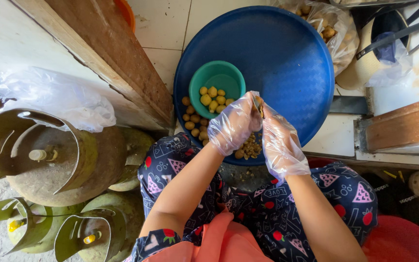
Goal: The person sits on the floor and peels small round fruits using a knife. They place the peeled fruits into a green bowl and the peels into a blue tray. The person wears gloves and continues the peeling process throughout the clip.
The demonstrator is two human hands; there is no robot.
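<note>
Both my hands wear thin clear plastic gloves and meet over the near edge of a big round blue tray (287,58). My left hand (232,123) and my right hand (278,143) pinch a small brown-yellow piece (259,104) between their fingertips. A green bowl (217,80) on the tray holds several small yellow round pieces (212,98). More of them lie loose on the tray to its left (192,121). A heap of small brownish bits (250,147) sits under my hands.
Green gas cylinders (59,160) stand at the left, with a crumpled clear plastic bag (49,97) on top. A wooden beam (107,53) runs diagonally. A plastic bag of round pieces (330,29) lies at the tray's far right. A red stool (403,242) is beneath me.
</note>
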